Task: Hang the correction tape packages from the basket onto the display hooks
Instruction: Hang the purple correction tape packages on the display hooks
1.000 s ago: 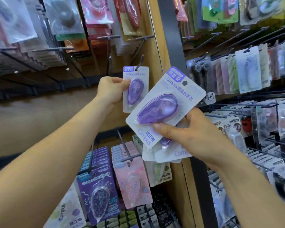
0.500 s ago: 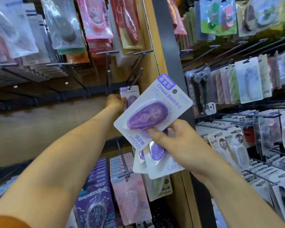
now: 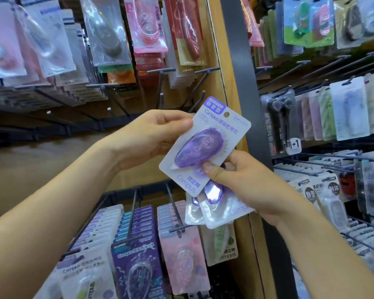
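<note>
Observed from beside the person: the left hand pinched the upper left edge of the top package, thumb on the front of the card and fingers curled behind it. The right hand, at about 4 o'clock from the left, gripped the stack of packages. Its thumb pressed on the lower end of the top package's purple blister and its fingers were curled behind the cards. How many cards the stack contained could not be determined; at least two showed.

The top package was a white card with a purple teardrop-shaped tape dispenser under clear plastic. It was tilted, with its hang hole toward 1 o'clock, and lay against the front of the stack, held between both hands and on no hook. The stack fanned out below it toward 6 o'clock.

At 12 o'clock from the top package, a bare hook projected from the rack, apart from the card. A second bare hook stood at 11 o'clock. At 7 o'clock, lower hooks carried full rows, including a dark purple pack and a pink pack side by side. A wooden post rose just behind the right hand. At 3 o'clock, past the post, a black pen pack hung among further rows of stock.
</note>
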Tool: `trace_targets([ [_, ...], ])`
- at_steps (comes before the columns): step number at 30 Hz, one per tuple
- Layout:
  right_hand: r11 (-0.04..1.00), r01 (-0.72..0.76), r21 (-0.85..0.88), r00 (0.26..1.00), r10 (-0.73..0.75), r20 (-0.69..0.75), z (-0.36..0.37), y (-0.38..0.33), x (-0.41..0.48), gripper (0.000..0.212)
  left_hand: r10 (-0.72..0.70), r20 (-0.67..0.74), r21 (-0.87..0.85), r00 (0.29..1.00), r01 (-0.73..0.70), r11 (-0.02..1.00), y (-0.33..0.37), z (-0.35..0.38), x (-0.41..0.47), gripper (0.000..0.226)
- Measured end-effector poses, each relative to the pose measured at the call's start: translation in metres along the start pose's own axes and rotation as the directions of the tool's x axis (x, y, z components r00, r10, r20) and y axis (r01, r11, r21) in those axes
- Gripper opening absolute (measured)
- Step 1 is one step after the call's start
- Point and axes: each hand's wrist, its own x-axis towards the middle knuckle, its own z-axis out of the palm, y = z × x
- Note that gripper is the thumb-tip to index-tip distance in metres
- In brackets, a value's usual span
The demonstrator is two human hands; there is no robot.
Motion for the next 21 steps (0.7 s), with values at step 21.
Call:
trace_targets([
  [21, 0.985, 0.019, 0.170, 0.949, 0.035, -0.313, 0.014, 0.007, -0.008, 0.034, 0.006, -0.442, -0.050, 0.897, -0.031, 0.998, 0.008, 0.028, 0.000, 0.027],
])
